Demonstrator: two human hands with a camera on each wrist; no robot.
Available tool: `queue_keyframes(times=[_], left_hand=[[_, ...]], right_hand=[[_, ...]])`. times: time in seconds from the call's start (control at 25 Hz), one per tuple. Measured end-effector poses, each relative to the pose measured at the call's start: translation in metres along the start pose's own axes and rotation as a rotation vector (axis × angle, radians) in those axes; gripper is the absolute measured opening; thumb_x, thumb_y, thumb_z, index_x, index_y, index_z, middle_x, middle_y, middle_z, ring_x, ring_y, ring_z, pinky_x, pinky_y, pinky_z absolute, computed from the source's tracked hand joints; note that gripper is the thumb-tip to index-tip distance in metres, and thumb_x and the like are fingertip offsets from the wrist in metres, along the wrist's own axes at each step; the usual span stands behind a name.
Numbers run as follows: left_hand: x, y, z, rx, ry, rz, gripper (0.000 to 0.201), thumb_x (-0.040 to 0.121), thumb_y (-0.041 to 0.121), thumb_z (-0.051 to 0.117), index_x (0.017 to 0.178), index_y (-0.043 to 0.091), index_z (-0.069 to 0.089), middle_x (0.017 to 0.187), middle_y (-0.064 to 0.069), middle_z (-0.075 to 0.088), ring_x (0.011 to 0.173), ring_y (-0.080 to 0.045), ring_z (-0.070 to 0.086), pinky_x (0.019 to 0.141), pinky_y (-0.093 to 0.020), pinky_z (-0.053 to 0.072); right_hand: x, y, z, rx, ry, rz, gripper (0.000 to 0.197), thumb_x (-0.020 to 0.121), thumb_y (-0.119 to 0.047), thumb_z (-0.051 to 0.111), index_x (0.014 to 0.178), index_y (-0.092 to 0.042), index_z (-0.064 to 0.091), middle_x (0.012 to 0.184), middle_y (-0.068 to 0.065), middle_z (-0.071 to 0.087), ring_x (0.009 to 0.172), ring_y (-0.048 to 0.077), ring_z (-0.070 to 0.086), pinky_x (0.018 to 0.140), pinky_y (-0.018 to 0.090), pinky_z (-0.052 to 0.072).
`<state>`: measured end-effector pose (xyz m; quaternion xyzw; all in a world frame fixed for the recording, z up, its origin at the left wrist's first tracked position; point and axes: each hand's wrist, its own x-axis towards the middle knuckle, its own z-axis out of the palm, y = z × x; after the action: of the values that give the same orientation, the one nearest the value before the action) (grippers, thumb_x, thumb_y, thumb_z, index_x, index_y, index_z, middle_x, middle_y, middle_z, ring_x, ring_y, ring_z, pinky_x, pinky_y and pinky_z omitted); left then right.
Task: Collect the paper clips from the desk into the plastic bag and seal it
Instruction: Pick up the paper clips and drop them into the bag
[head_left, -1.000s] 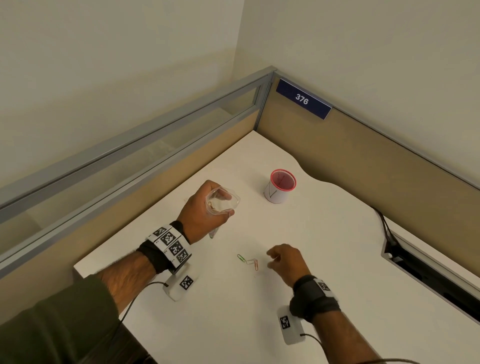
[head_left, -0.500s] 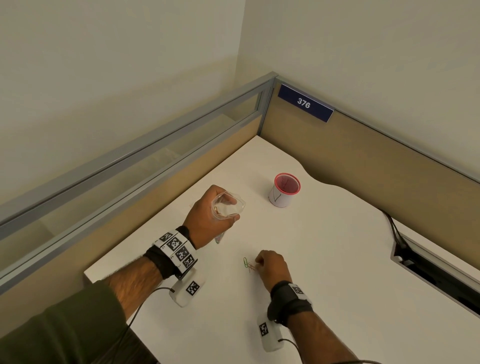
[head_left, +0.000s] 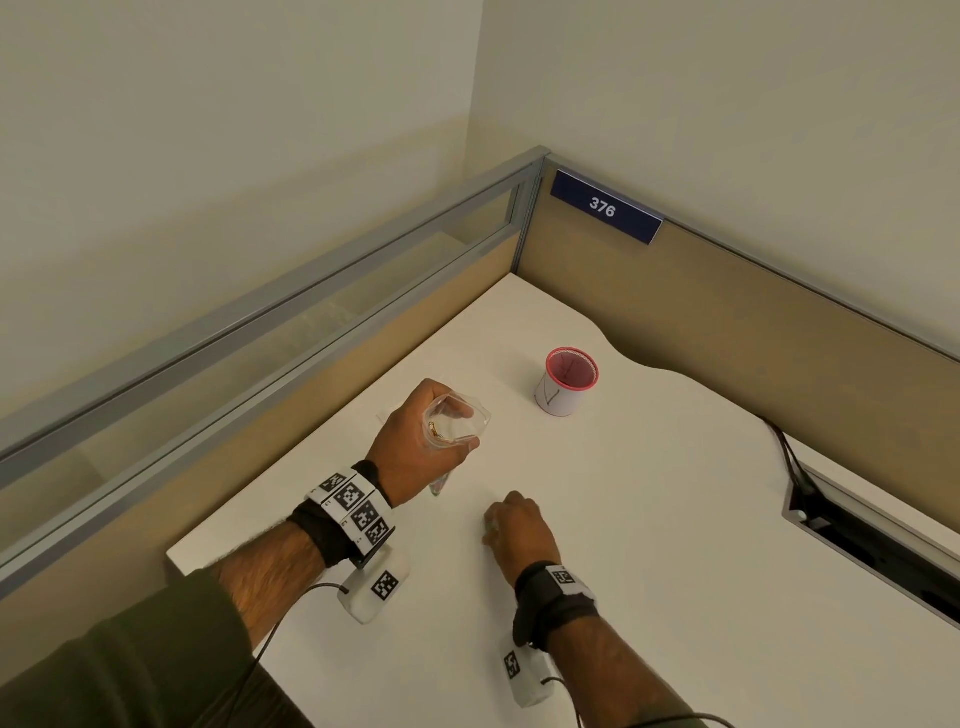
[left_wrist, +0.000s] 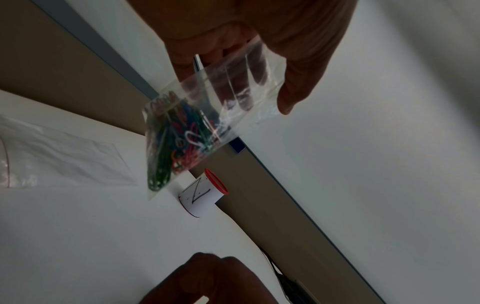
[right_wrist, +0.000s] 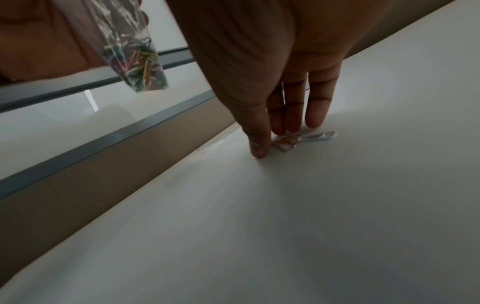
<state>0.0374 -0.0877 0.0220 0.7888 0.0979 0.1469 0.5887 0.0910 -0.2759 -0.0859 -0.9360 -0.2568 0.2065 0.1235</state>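
My left hand (head_left: 415, 441) holds a small clear plastic bag (head_left: 460, 423) above the white desk (head_left: 649, 519), mouth held open toward me. Several coloured paper clips (left_wrist: 176, 142) lie bunched in the bag's lower end (right_wrist: 135, 61). To the right and nearer me, my right hand (head_left: 514, 530) is down on the desk. Its thumb and fingertips (right_wrist: 293, 125) pinch together on a few loose paper clips (right_wrist: 306, 137) that still touch the desk. In the head view the hand hides these clips.
A white cup with a red rim (head_left: 566, 384) stands behind the hands. Another clear bag (left_wrist: 64, 152) lies flat at the desk's left side. Tan partition walls (head_left: 727, 322) close the back and left. A cable slot (head_left: 857, 540) opens at the right.
My right hand slid left onto the loose clips and now covers them; its fingers have come together on them. The left hand with the bag barely moved.
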Motion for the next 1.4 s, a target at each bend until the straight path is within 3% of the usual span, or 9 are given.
queue_keyframes(times=[0.2,0.32,0.44,0.6,0.72,0.92,1.16,1.24,1.4], left_hand=[[0.001,0.000,-0.004,0.003,0.013,0.003,0.041,0.079,0.010,0.081,0.111,0.012,0.056,0.111,0.003,0.066,0.115,-0.011,0.062,0.102,-0.027,0.047],[0.001,-0.002,-0.004,-0.001,0.012,0.004,0.043,0.076,0.018,0.081,0.111,0.013,0.056,0.111,0.004,0.066,0.113,-0.010,0.062,0.100,-0.024,0.047],[-0.001,-0.002,0.001,-0.019,0.000,-0.001,0.044,0.072,0.025,0.077,0.110,0.014,0.056,0.110,0.004,0.066,0.110,-0.005,0.062,0.098,-0.020,0.047],[-0.003,-0.001,0.004,-0.026,-0.006,0.016,0.044,0.073,0.024,0.077,0.110,0.012,0.056,0.109,0.005,0.066,0.108,-0.005,0.062,0.098,-0.020,0.047],[-0.001,-0.001,0.002,-0.020,-0.004,0.018,0.044,0.073,0.024,0.077,0.110,0.012,0.056,0.110,0.004,0.066,0.109,-0.003,0.062,0.097,-0.017,0.046],[0.002,-0.001,-0.002,-0.012,0.009,0.011,0.045,0.073,0.025,0.077,0.111,0.013,0.056,0.112,0.003,0.066,0.112,-0.005,0.062,0.097,-0.016,0.047],[0.001,-0.002,-0.001,-0.001,0.002,0.011,0.042,0.079,0.011,0.081,0.112,0.013,0.055,0.111,0.004,0.066,0.109,-0.001,0.061,0.093,-0.009,0.045],[0.002,-0.003,-0.001,-0.001,0.000,0.012,0.042,0.079,0.011,0.081,0.111,0.014,0.055,0.111,0.005,0.066,0.109,0.000,0.061,0.094,-0.010,0.045],[0.003,-0.004,0.001,-0.003,-0.003,0.003,0.041,0.080,0.010,0.081,0.111,0.014,0.055,0.113,0.004,0.065,0.112,-0.004,0.061,0.096,-0.018,0.048]], right_hand=[[-0.005,0.020,-0.010,0.019,0.025,-0.025,0.014,0.089,-0.016,0.057,0.100,-0.019,0.066,0.107,0.002,0.059,0.103,0.024,0.054,0.084,0.029,0.045],[-0.007,0.038,-0.024,0.072,0.053,0.028,0.026,0.087,-0.027,0.064,0.111,-0.019,0.065,0.112,0.001,0.059,0.107,0.021,0.054,0.088,0.027,0.043],[-0.009,0.043,-0.025,0.005,-0.027,0.068,0.040,0.082,-0.035,0.068,0.117,-0.017,0.063,0.115,0.004,0.058,0.110,0.024,0.053,0.092,0.032,0.045],[-0.010,0.027,-0.009,-0.083,-0.022,0.047,0.023,0.089,-0.023,0.059,0.107,-0.011,0.065,0.114,0.009,0.058,0.106,0.027,0.055,0.088,0.035,0.049],[-0.008,0.021,-0.008,-0.119,-0.001,0.059,0.020,0.094,-0.020,0.049,0.103,-0.008,0.063,0.111,0.011,0.060,0.102,0.029,0.057,0.086,0.036,0.050],[-0.002,0.018,-0.015,-0.075,-0.012,0.079,0.014,0.089,-0.017,0.049,0.094,-0.011,0.061,0.106,0.008,0.059,0.099,0.027,0.056,0.081,0.033,0.048],[-0.011,0.017,-0.028,0.004,-0.023,0.071,0.005,0.087,-0.018,0.054,0.083,-0.020,0.055,0.101,0.005,0.063,0.090,0.021,0.057,0.079,0.029,0.048],[-0.016,0.013,-0.048,0.104,0.034,0.067,0.007,0.084,-0.019,0.058,0.078,-0.020,0.056,0.091,0.002,0.065,0.079,0.018,0.056,0.072,0.029,0.048],[-0.029,-0.020,-0.117,0.349,0.335,-0.081,0.007,0.083,-0.020,0.065,0.077,-0.018,0.062,0.080,-0.003,0.065,0.071,0.015,0.057,0.065,0.028,0.050]])
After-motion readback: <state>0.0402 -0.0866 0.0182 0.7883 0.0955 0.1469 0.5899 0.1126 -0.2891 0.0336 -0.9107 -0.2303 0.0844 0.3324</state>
